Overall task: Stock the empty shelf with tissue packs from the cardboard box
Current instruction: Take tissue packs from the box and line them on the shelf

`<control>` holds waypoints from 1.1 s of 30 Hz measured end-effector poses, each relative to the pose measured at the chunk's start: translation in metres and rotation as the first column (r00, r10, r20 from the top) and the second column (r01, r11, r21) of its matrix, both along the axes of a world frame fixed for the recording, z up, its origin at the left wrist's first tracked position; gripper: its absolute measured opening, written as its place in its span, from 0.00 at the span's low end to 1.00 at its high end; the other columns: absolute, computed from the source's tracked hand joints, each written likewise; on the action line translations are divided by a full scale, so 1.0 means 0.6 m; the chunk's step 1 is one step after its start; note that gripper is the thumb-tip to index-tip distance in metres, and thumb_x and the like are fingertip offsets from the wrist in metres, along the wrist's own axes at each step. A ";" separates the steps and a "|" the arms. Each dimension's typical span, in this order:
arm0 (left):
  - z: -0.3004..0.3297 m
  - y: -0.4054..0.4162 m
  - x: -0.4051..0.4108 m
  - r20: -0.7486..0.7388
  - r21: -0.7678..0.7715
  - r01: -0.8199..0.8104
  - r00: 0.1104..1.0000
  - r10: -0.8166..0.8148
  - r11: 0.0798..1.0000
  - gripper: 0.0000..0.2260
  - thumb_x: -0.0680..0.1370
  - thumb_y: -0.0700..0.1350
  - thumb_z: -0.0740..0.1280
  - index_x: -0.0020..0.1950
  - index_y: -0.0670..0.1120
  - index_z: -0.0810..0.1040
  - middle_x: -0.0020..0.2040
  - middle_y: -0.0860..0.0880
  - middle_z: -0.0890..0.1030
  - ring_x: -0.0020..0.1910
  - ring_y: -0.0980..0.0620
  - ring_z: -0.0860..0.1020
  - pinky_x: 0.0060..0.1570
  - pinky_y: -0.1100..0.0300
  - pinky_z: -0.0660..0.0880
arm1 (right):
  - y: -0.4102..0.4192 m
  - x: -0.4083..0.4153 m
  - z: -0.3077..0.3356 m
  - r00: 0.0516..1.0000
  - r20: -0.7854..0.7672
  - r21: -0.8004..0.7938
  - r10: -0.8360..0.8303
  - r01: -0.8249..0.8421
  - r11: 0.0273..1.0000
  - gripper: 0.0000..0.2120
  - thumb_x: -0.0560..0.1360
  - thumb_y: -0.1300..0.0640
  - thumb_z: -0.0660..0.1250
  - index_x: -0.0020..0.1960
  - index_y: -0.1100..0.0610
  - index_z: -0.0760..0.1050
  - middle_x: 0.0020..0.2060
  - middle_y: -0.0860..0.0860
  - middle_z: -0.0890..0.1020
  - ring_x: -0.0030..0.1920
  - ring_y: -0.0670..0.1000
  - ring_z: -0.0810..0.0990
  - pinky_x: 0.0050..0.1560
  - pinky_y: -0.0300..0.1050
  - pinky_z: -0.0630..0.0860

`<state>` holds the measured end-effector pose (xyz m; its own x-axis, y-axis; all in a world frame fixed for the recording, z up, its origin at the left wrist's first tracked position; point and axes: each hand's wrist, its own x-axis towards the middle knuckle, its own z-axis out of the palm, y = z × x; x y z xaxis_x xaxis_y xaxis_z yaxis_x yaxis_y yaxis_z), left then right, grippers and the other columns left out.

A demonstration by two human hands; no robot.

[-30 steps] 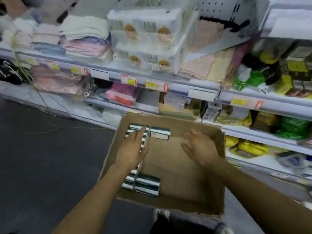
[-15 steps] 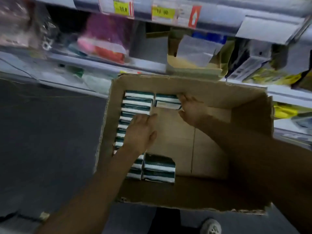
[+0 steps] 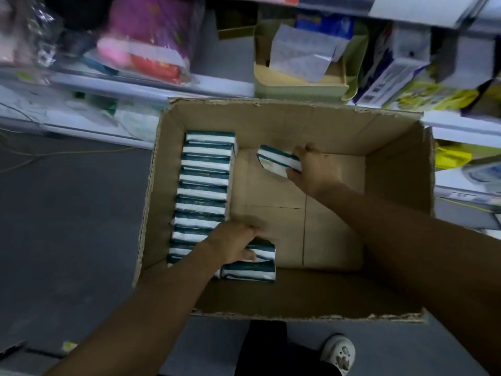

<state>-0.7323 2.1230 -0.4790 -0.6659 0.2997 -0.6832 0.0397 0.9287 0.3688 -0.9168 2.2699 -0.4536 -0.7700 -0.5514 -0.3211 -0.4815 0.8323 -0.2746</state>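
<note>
inside the open brown cardboard box [image 3: 284, 118], the right hand [image 3: 315, 169] pinches one green-and-white tissue pack [image 3: 279, 160]; the left hand [image 3: 233, 244] clasps another green-and-white pack [image 3: 264, 252] at the near-left stack.

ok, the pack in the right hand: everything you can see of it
The tissue pack is a small soft rectangular pack, white with dark green bands, in what looks like a plastic wrap. The right hand grips its right end, fingers wrapped round it. It is tilted and seems lifted off the floor of the cardboard box, near the far wall, apart from the row of packs on the left.
</note>
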 end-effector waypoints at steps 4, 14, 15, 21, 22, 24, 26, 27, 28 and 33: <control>-0.008 0.023 -0.008 0.073 -0.106 0.074 0.995 -0.066 0.992 0.25 0.81 0.47 0.64 0.77 0.46 0.63 0.71 0.44 0.71 0.68 0.45 0.71 0.62 0.57 0.66 | 0.070 0.035 0.027 0.993 0.050 -0.142 -0.111 0.117 0.983 0.14 0.76 0.48 0.65 0.57 0.55 0.74 0.48 0.54 0.76 0.44 0.57 0.77 0.37 0.44 0.66; 0.135 0.142 -0.006 0.058 0.274 -0.845 0.492 0.869 0.460 0.36 0.77 0.42 0.66 0.79 0.61 0.52 0.67 0.58 0.69 0.46 0.55 0.78 0.48 0.56 0.76 | 0.265 0.123 0.168 0.984 0.043 -0.564 -0.175 0.168 0.808 0.18 0.71 0.63 0.72 0.59 0.55 0.75 0.57 0.51 0.76 0.55 0.53 0.78 0.53 0.54 0.78; 0.170 0.167 -0.011 0.154 0.379 -0.870 0.397 0.905 0.317 0.34 0.78 0.39 0.64 0.77 0.63 0.56 0.67 0.60 0.67 0.45 0.60 0.76 0.47 0.58 0.76 | 0.290 0.132 0.186 0.988 0.022 -0.605 -0.152 0.134 0.785 0.20 0.69 0.66 0.72 0.59 0.56 0.75 0.60 0.51 0.74 0.58 0.51 0.77 0.57 0.53 0.77; 0.349 0.350 -0.041 0.610 0.538 -0.812 0.191 0.769 -0.225 0.13 0.82 0.48 0.58 0.58 0.49 0.82 0.49 0.46 0.86 0.44 0.48 0.84 0.41 0.57 0.79 | 0.450 0.168 0.313 0.988 -0.095 -0.747 -0.125 0.012 0.665 0.22 0.68 0.68 0.74 0.58 0.56 0.73 0.69 0.52 0.65 0.71 0.47 0.65 0.62 0.46 0.73; 0.372 0.383 -0.041 0.615 0.567 -0.793 0.229 0.754 -0.221 0.17 0.83 0.54 0.58 0.60 0.47 0.81 0.51 0.45 0.86 0.47 0.47 0.84 0.45 0.54 0.80 | 0.480 0.175 0.335 0.987 -0.097 -0.753 -0.127 0.011 0.658 0.22 0.69 0.65 0.75 0.58 0.55 0.72 0.70 0.52 0.64 0.72 0.47 0.64 0.62 0.43 0.72; 0.417 0.447 -0.040 0.524 0.671 -0.730 0.344 0.779 -0.129 0.18 0.80 0.58 0.62 0.60 0.47 0.81 0.54 0.44 0.85 0.52 0.46 0.84 0.52 0.52 0.79 | 0.541 0.185 0.377 0.986 -0.077 -0.760 -0.150 0.039 0.648 0.22 0.69 0.58 0.77 0.59 0.53 0.72 0.72 0.49 0.62 0.73 0.47 0.62 0.63 0.39 0.70; 0.453 0.504 -0.040 0.453 0.741 -0.662 0.376 0.808 -0.108 0.13 0.77 0.51 0.68 0.57 0.45 0.81 0.56 0.42 0.84 0.52 0.46 0.83 0.53 0.52 0.79 | 0.594 0.201 0.420 0.974 0.032 -0.788 -0.226 0.164 0.594 0.28 0.69 0.53 0.78 0.63 0.50 0.68 0.72 0.45 0.61 0.72 0.45 0.64 0.65 0.41 0.70; 0.466 0.529 -0.045 0.434 0.762 -0.638 0.379 0.817 -0.109 0.12 0.76 0.49 0.70 0.56 0.45 0.80 0.56 0.41 0.83 0.52 0.45 0.83 0.54 0.50 0.79 | 0.617 0.207 0.440 0.948 0.144 -0.806 -0.285 0.279 0.522 0.32 0.68 0.51 0.78 0.66 0.47 0.65 0.71 0.43 0.63 0.69 0.44 0.68 0.63 0.42 0.71; 0.482 0.554 -0.049 0.411 0.785 -0.611 0.393 0.823 -0.100 0.12 0.76 0.49 0.71 0.56 0.45 0.80 0.56 0.41 0.83 0.54 0.44 0.83 0.56 0.48 0.78 | 0.636 0.212 0.461 0.901 0.278 -0.815 -0.332 0.404 0.415 0.35 0.69 0.51 0.78 0.68 0.45 0.62 0.69 0.43 0.66 0.65 0.42 0.72 0.60 0.40 0.74; 0.566 0.659 -0.077 0.243 0.868 -0.496 0.466 0.850 0.024 0.20 0.70 0.61 0.75 0.57 0.54 0.80 0.57 0.49 0.83 0.57 0.47 0.81 0.61 0.43 0.76 | 0.712 0.203 0.534 0.694 0.624 -0.701 -0.360 0.700 0.136 0.10 0.73 0.52 0.72 0.52 0.52 0.78 0.46 0.43 0.83 0.45 0.38 0.81 0.37 0.28 0.73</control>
<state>-0.7787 2.5182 -0.1397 -0.9596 -0.2000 -0.1980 -0.1725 -0.1379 0.9753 -0.7948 2.6973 -0.1330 -0.9742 -0.0945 -0.2051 0.2029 0.0326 -0.9787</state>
